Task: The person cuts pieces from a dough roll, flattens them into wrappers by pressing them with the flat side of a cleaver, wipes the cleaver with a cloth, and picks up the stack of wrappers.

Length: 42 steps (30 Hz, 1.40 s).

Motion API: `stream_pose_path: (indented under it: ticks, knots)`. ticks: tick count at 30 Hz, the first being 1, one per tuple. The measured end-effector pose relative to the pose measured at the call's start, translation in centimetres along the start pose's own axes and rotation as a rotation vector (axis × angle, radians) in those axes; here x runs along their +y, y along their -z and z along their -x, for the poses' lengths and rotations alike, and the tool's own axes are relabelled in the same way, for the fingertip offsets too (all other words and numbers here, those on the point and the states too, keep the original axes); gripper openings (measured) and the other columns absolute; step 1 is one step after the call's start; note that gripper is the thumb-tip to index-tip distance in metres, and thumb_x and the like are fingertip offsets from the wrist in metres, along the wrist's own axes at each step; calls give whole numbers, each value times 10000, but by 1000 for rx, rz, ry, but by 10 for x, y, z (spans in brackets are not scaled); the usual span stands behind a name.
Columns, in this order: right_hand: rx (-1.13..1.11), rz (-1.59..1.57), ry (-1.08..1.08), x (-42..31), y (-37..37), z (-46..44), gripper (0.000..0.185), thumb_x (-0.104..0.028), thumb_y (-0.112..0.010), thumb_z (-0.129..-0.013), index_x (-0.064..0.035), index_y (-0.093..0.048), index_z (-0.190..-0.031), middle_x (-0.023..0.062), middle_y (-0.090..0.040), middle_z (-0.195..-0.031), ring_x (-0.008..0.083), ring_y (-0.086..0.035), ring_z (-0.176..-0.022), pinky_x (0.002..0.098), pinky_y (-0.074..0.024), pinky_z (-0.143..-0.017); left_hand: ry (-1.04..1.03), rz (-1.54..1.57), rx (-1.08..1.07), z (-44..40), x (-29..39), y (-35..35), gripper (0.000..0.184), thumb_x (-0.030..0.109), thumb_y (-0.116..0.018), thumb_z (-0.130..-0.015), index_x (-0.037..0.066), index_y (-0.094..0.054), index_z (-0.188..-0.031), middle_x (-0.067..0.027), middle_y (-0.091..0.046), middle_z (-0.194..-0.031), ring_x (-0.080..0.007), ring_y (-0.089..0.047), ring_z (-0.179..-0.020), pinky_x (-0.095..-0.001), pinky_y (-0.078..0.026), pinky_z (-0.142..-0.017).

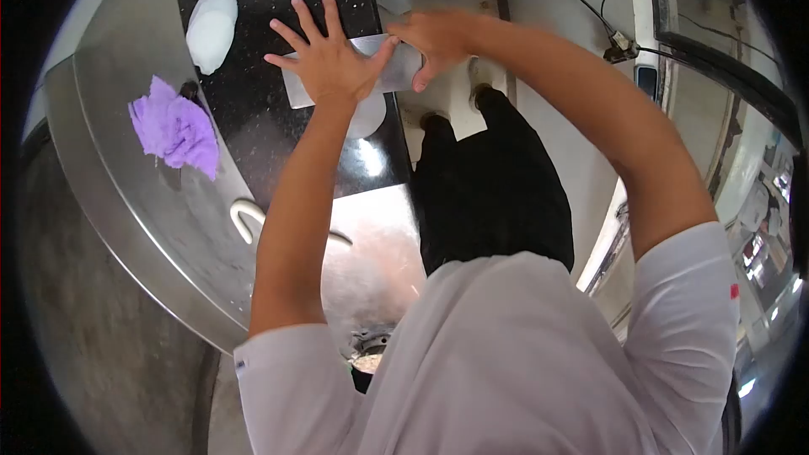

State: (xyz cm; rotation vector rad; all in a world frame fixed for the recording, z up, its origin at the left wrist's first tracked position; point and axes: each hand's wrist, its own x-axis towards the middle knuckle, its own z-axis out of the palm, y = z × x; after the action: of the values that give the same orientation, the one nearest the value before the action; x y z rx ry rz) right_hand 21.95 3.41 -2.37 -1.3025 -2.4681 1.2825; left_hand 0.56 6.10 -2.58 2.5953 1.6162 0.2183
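The blade [400, 72] lay across the black slab [261, 122], its right end by the slab's edge, with a white disc [368, 118] showing at its near side; how far the disc ran beneath it could not be told. The left hand [329, 63] rested over the blade, 5 fingers splayed and curled round nothing; that spread probably shared the load over the flat metal and kept it from tipping. The right hand [434, 42] was at the blade's other end, thumb apart and angled toward the body, perhaps to steer or steady it; its far fingers were hidden, so whether it clasped the metal or merely touched it could not be told. The left arm reached forward, nearly straight, which likely put the shoulder behind the palm. The right arm went out wide and bent at the elbow, its forearm coming in from the side, in line with the blade. A white lump [212, 31] sat farther left on the slab and a purple cloth [177, 131] lay crumpled beyond its left edge, both apart from the 2 hands.
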Motion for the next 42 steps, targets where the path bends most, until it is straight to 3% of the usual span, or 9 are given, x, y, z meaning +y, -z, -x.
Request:
stream_pose_path:
  ticks: [5, 6, 15, 23, 32, 34, 35, 39, 42]
  knots:
    - [-119, 83, 190, 5, 73, -10, 773, -373, -920, -664, 0, -533, -1219, 230, -697, -934, 434, -691, -880, 455, -551, -739, 19, 34, 92, -36, -16, -4, 1142, 844, -589, -737, 196, -262, -1619, -227, -175, -1666, -598, -83, -1486, -864, -89, -1035]
    - [167, 112, 127, -13, 52, -13, 764, -395, -905, -686, 25, -532, -1204, 227, -693, -853, 430, -698, -827, 469, -549, -718, -44, 40, 88, -43, -25, -1, 1136, 840, -592, -740, 200, -262, -1619, -228, -177, -1665, -596, -84, -1486, -865, -94, -1032]
    - [245, -38, -45, -26, -26, 0, 834, -529, -896, -669, 59, -509, -1117, 263, -662, -781, 482, -669, -783, 499, -539, -724, -439, 119, 26, -19, -51, 7, 1061, 832, -628, -716, 360, -290, -1604, -97, -204, -1687, -474, -170, -1525, -883, -113, -1000]
    - [160, -39, -135, -34, -40, 6, 854, -563, -865, -698, 68, -521, -1161, 290, -676, -859, 482, -677, -814, 498, -549, -749, -423, -111, -338, -26, -27, 47, 1129, 793, -636, -719, 194, -287, -1610, -206, -167, -1678, -455, -138, -1540, -720, -126, -1173]
    - [292, 97, -318, -15, 28, -38, 698, -368, -824, -784, 17, -511, -1276, 321, -641, -1172, 468, -616, -1127, 527, -489, -967, -258, -25, 217, -46, -63, 22, 1110, 695, -694, -731, 168, -269, -1611, -222, -106, -1685, -460, -76, -1545, -748, -85, -1159]
    - [756, -60, -380, -18, 6, -36, 529, -259, -765, -796, 35, -547, -1179, 311, -666, -1077, 486, -635, -1056, 532, -513, -898, -673, 242, 0, -23, -75, 36, 841, 524, -693, -874, 237, -347, -1585, -103, -348, -1628, -337, -321, -1500, -685, -254, -1139]
    - [756, -66, -374, -22, -6, -29, 529, -259, -765, -796, 35, -547, -1179, 311, -666, -1077, 486, -635, -1056, 532, -513, -898, -769, 225, -112, -4, -75, 43, 728, 324, -687, -920, 201, -372, -1565, -102, -424, -1574, -288, -421, -1436, -536, -328, -1157]
    - [506, -283, -196, -33, -91, 16, 618, -305, -818, -822, 32, -558, -1269, 238, -697, -1113, 339, -705, -953, 429, -544, -852, -820, 92, -450, 29, -50, 73, 691, 147, -709, -874, 182, -435, -1507, -88, -525, -1449, -282, -497, -1352, -469, -403, -1084]
    - [455, -436, -296, -79, -91, 41, 536, -274, -793, -833, 56, -583, -1199, 276, -690, -1074, 416, -683, -1008, 468, -533, -877, -758, 40, -466, 29, -42, 70, 594, 71, -718, -837, 155, -521, -1391, -78, -599, -1322, -270, -546, -1287, -446, -431, -1037]
